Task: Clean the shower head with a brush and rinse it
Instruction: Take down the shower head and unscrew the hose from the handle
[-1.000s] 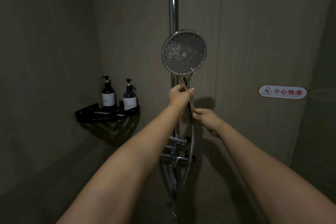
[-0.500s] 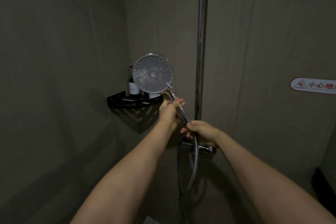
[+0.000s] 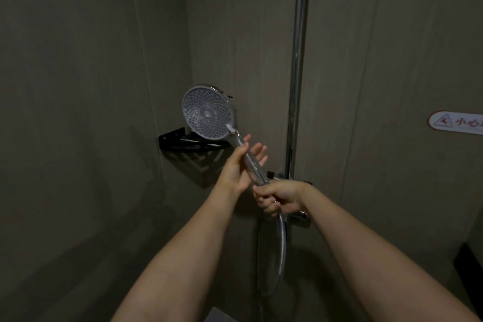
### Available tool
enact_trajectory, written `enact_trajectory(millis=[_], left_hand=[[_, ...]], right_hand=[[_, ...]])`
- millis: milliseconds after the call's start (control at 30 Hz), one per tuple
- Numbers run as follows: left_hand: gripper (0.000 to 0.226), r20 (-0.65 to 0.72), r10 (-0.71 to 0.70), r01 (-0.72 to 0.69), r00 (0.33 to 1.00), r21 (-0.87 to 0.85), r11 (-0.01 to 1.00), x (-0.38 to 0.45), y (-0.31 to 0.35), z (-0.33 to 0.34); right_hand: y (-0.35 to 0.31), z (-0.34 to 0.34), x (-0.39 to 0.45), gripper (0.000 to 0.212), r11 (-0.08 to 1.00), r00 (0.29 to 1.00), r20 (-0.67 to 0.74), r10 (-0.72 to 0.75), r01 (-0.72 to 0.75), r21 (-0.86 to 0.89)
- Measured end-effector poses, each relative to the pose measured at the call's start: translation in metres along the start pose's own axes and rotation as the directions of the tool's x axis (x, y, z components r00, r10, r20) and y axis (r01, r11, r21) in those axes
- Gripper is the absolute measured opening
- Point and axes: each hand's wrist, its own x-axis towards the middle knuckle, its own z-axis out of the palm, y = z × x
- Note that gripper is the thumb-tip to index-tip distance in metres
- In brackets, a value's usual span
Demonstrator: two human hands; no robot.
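A black corner shelf (image 3: 177, 141) is fixed where the two dim walls meet, at the left of the action, and the round face of the shower head (image 3: 206, 112) covers its right part. The head is off its holder and held in the air, its nozzle face turned toward the camera and tilted up to the left, while its chrome handle slants down to the right. The left hand (image 3: 239, 165) lies against the upper handle: the thumb rests on the near side, and the fingers (image 3: 257, 150) are straight and spread behind the handle, so the handle runs between thumb and palm without being wrapped. Just below and to the right, the right hand (image 3: 281, 197) grips the handle's lower end, its fingers curled tightly round it where the hose (image 3: 282, 240) joins. The two hands are close together along the handle, the left higher and the right lower. The hose drops from the right fist in a loop toward the floor. Behind the right hand stands the vertical chrome pipe (image 3: 298, 60), rising out of the top of the view, with part of the tap fitting showing at its foot. Far right on the wall is a white warning sticker (image 3: 454, 123) with red characters, cut off by the edge.
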Motion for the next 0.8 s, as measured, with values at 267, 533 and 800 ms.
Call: enact_trajectory(millis=[267, 533, 800], left_hand=[[0.003, -0.138, 0.014, -0.011, 0.99, 0.022, 1.0, 0.007, -0.007, 0.012], [0.013, -0.404, 0.144, -0.109, 0.903, 0.11, 0.988, 0.011, -0.017, 0.024], [0.015, -0.412, 0.204, -0.127, 0.888, 0.205, 0.97, 0.006, -0.014, 0.01]], right_hand=[[0.004, -0.006, 0.002, 0.011, 0.992, 0.974, -0.192, -0.117, 0.103, -0.078], [0.012, 0.011, 0.014, 0.015, 0.712, 0.54, -0.687, -0.485, -0.213, -0.67], [0.021, -0.009, 0.0, 0.024, 0.945, 0.908, -0.332, -0.254, 0.161, -0.283]])
